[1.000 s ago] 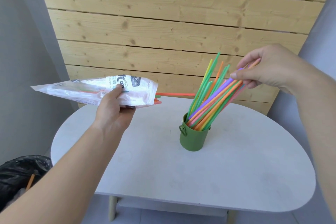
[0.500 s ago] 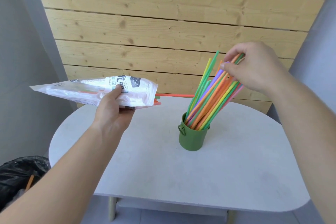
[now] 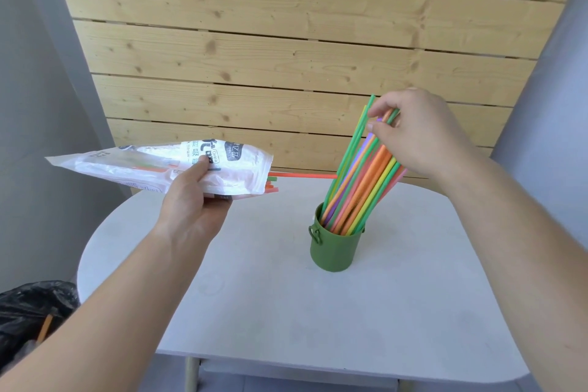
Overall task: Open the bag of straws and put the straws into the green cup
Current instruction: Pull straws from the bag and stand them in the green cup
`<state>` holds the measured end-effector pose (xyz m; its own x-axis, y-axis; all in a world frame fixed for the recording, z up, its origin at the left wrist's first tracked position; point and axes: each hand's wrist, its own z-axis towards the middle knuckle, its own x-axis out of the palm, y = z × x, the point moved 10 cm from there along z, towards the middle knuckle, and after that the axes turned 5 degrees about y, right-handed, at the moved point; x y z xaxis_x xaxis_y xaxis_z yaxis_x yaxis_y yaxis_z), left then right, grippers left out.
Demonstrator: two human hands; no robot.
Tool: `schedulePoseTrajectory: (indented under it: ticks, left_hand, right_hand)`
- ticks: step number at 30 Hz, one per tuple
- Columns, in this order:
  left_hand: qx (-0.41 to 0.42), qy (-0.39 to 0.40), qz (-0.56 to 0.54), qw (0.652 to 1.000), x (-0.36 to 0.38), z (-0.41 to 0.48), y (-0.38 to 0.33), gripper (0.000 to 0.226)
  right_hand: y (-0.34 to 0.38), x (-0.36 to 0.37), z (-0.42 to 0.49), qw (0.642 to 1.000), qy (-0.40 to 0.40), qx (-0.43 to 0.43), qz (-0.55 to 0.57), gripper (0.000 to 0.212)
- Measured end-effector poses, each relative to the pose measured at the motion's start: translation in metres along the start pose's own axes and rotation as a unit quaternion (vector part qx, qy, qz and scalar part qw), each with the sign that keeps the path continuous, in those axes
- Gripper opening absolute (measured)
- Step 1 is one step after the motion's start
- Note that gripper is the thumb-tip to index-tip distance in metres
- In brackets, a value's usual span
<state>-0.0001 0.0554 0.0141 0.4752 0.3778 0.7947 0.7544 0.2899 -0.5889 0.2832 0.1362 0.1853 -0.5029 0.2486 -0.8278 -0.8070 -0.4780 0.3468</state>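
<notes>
1. Two bare hands are above the pale oval table (image 3: 286, 312); at the left, the left hand (image 3: 194, 200) grips a crinkled white plastic bag of straws (image 3: 152, 165) from beneath, thumb on top
2. A long orange straw (image 3: 302, 175) pokes from the bag's right-hand mouth
3. The right hand (image 3: 413, 134) pinches the top ends of the bundle of coloured plastic straws (image 3: 359, 188), which leans right inside the small green metal cup (image 3: 335, 248) standing mid-table
4. A black bin bag (image 3: 28, 312) sits near left

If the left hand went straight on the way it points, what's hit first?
Likely the plank wall behind the table. The left hand grips the straw bag and points forward; the green cup sits off to its right. Depth is unclear.
</notes>
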Motion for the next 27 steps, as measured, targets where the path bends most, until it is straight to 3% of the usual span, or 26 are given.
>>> schedulePoseTrajectory:
  ticks: [4, 8, 18, 27]
  left_hand:
    - [-0.003, 0.003, 0.005, 1.0, 0.001, 0.001, 0.001, 0.028]
    - [-0.003, -0.001, 0.013, 1.0, 0.0, 0.002, 0.002, 0.019]
    - [-0.01, -0.011, 0.015, 1.0, 0.0, 0.0, 0.003, 0.008]
    - [-0.005, -0.004, 0.016, 1.0, 0.001, 0.0, 0.002, 0.011]
  right_hand:
    - [0.001, 0.002, 0.0, 0.999, -0.032, -0.006, 0.006, 0.027]
    - [0.004, 0.005, -0.001, 0.999, -0.04, -0.014, 0.013, 0.027]
    - [0.013, 0.019, -0.006, 0.998, 0.036, -0.042, -0.013, 0.023]
    - [0.014, 0.017, -0.008, 0.997, 0.026, -0.07, -0.002, 0.045]
